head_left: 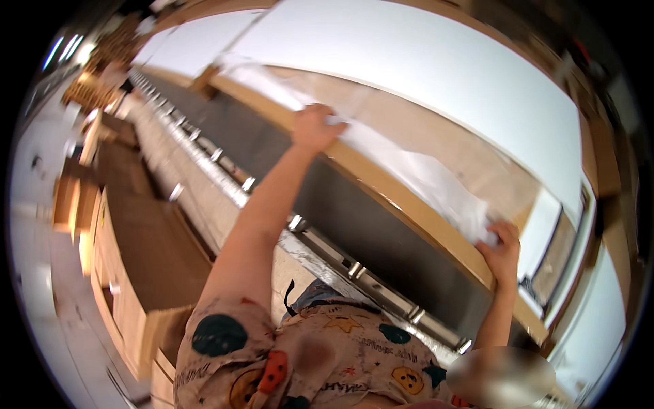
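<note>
A long, shallow cardboard carton [402, 202] lies slantwise in front of me, its near wall running from upper left to lower right. A thin white wrapping sheet [422, 174], perhaps foam, lies along the inside of that wall. My left hand [319, 127] is closed over the wall's upper stretch, fingers bent on the sheet. Further right and nearer to me, my right hand [501, 252] pinches the sheet at the carton's lower right end. Behind the sheet shows a beige surface [388, 116], and beyond it a large white panel [436, 58]. Motion blurs the fingertips somewhat.
A dark grey conveyor bed [354, 221] with a metal rail [235, 194] and several small rollers runs between me and the carton. Wooden drawer cabinets [129, 273] stand on the floor at left. More white panels [593, 307] and cardboard crowd the right side.
</note>
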Motion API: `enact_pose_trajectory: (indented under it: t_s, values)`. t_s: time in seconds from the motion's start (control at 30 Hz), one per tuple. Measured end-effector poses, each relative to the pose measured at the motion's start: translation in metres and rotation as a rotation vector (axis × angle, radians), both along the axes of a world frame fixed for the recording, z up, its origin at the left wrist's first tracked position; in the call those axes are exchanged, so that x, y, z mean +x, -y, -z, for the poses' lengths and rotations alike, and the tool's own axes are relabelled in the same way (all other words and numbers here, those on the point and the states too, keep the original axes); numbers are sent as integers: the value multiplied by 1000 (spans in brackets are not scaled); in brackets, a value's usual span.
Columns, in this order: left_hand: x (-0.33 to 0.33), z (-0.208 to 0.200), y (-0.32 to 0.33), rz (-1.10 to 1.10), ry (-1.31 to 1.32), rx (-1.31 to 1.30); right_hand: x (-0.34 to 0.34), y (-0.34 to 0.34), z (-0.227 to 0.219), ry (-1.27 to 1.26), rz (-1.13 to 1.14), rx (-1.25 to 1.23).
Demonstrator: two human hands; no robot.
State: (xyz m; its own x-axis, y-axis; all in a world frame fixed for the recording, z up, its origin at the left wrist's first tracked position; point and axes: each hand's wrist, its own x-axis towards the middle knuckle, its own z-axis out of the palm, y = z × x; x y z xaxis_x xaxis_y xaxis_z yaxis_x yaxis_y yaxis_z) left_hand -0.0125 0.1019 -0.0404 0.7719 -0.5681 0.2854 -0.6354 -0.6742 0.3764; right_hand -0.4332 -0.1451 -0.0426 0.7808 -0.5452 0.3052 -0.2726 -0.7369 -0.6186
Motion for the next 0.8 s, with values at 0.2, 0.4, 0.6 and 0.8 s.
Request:
enact_pose_trajectory:
  t_s: [0.2, 0.4, 0.6, 0.8]
  values:
    - [-5, 1, -3, -53, 27, 54, -3, -6, 6, -52, 90, 120]
    - [-3, 4, -7, -25, -8, 60, -3, -1, -4, 31, 89, 107]
    - [-6, -2, 15, 57, -61, 91, 94, -79, -71, 295, 222, -241]
    - [-9, 6, -92, 425, 137, -750, 277, -252, -85, 289, -220, -304]
